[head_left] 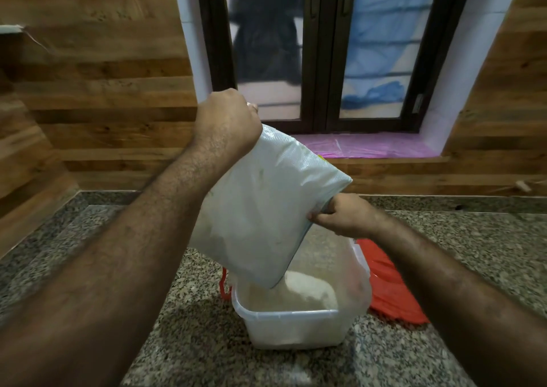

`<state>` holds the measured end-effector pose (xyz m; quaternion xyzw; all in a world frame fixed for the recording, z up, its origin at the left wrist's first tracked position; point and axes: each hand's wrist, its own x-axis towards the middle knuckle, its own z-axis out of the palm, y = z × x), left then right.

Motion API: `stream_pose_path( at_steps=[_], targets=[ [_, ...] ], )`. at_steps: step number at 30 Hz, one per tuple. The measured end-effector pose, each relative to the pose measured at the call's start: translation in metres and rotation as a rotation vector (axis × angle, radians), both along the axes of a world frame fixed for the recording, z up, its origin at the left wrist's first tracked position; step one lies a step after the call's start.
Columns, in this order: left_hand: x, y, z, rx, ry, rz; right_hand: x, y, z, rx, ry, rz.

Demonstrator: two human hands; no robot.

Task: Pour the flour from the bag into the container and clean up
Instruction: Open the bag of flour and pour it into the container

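A white plastic flour bag (260, 206) hangs tilted above a clear plastic container (296, 324), its open mouth pointing down into it. My left hand (228, 120) grips the bag's raised top corner. My right hand (343, 216) holds the bag's right edge lower down. A heap of white flour (307, 292) lies inside the container, just below the bag's mouth. The container stands on the granite counter (192, 327).
A red lid (390, 292) lies on the counter, right of the container. A red handle piece (224, 289) shows at the container's left side. Wood-panelled walls rise at the back and left. A window with a pink sill (370, 147) is straight ahead.
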<state>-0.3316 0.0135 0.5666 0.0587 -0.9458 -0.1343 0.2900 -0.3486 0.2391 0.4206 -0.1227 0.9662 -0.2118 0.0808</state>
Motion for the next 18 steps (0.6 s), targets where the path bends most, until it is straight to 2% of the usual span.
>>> stream_pose_path(
  at_steps=[2,4,6,8,10,11,14,16,18],
  targets=[
    [0.000,0.005,0.001,-0.002,-0.017,0.014,0.008,0.010,0.034,0.105,-0.275,0.007],
    [0.001,0.009,0.001,-0.031,-0.032,0.016,0.017,0.025,0.070,0.203,-0.372,-0.029],
    [0.002,0.013,0.000,-0.057,-0.039,0.020,0.024,0.035,0.105,0.263,-0.237,-0.096],
    [0.003,0.016,0.000,-0.053,-0.042,0.026,0.026,0.032,0.128,0.273,0.029,-0.172],
    [0.003,0.020,0.000,-0.024,-0.055,0.032,0.025,0.012,0.134,0.128,0.244,-0.155],
    [0.003,0.023,-0.001,-0.011,-0.067,0.035,0.023,-0.003,0.130,0.023,0.280,-0.098],
    [0.005,0.029,-0.002,0.002,-0.079,0.040,0.014,-0.037,0.114,-0.287,0.148,0.094],
    [0.006,0.030,-0.002,0.013,-0.068,0.041,0.006,-0.049,0.106,-0.431,0.104,0.092],
    [0.005,0.027,-0.002,0.042,-0.059,0.027,0.000,-0.054,0.099,-0.495,0.165,0.045]
  ],
)
